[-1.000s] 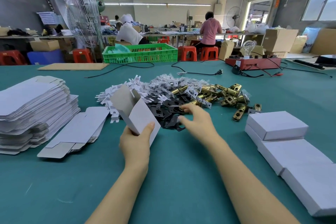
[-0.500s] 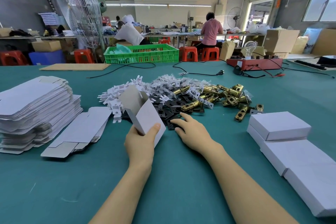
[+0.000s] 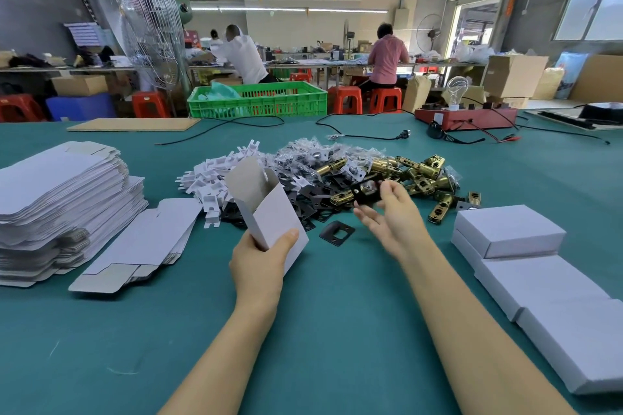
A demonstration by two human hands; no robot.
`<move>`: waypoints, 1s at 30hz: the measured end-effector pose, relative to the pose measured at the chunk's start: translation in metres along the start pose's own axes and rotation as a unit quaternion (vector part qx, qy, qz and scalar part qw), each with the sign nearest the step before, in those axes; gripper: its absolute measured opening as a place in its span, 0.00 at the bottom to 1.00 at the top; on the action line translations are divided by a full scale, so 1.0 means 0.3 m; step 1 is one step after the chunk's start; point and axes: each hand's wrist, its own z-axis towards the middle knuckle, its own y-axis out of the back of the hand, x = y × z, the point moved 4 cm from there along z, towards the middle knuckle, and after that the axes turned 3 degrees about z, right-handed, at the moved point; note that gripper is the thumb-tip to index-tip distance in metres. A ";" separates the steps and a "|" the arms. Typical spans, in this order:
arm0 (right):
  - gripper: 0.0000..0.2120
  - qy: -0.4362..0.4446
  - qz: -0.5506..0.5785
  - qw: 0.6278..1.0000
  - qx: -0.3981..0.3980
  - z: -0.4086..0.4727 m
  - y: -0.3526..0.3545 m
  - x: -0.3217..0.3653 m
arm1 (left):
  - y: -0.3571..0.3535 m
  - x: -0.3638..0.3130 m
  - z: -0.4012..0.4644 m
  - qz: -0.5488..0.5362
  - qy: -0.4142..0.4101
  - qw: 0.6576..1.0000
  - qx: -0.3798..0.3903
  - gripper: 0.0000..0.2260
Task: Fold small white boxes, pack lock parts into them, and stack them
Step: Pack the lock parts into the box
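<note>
We list a green-covered desk (image 3: 320,330) carrying the following.

Item: small white cardboard box (image 3: 269,212), folded, top flap open and raised, tilted away from us. Our left hand (image 3: 259,266) holds it by the lower end, thumb curled over the front face, above the desk near the middle.

Item: thin black metal plate (image 3: 365,192), pinched at one end between thumb and forefinger of our right hand (image 3: 392,219), lifted over the near edge of the parts pile; the other fingers are spread loosely.

Item: a second black plate with a square cut-out (image 3: 337,232), lying flat on the desk between the two hands, just in front of the pile.

Item: mixed pile of lock parts, namely white plastic brackets (image 3: 215,182) at the left, small clear bags of fittings (image 3: 310,152) at the back, flat black plates (image 3: 313,200) in the middle, brass latch bolts (image 3: 418,172) at the right.

Item: tall stack of flat white box blanks (image 3: 57,199) at far left, with a lower stack of blanks (image 3: 145,239) just beside it.

Item: closed white boxes (image 3: 509,229), stacked and laid in a row along the right edge.

Beyond: a green plastic crate (image 3: 258,101), a red box with a light bulb (image 3: 465,113), black cables (image 3: 364,135), red stools (image 3: 347,99), and two people (image 3: 387,57) at far benches.
</note>
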 end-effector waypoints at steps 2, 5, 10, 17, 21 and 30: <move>0.08 -0.054 0.106 0.993 -0.017 0.000 0.038 0.022 | -0.005 -0.002 -0.002 0.002 -0.001 1.000 0.007 0.08; 0.06 -0.064 0.058 0.994 -0.064 0.008 0.095 0.049 | -0.016 -0.007 -0.009 -0.001 -0.003 1.000 0.031 0.08; 0.11 -0.041 -0.137 0.983 -0.118 0.005 0.148 0.098 | -0.045 -0.020 -0.037 0.010 -0.012 0.993 0.113 0.10; 0.14 -0.040 -0.130 0.990 -0.029 -0.005 0.155 0.164 | -0.087 -0.029 -0.075 0.085 -0.038 0.967 0.238 0.14; 0.11 0.035 -0.298 0.953 -0.038 -0.020 0.143 0.190 | -0.095 -0.025 -0.080 0.103 -0.048 0.955 0.273 0.14; 0.04 0.203 -0.385 0.898 0.069 -0.122 -0.013 0.348 | -0.097 -0.035 -0.090 0.084 -0.045 0.946 0.308 0.19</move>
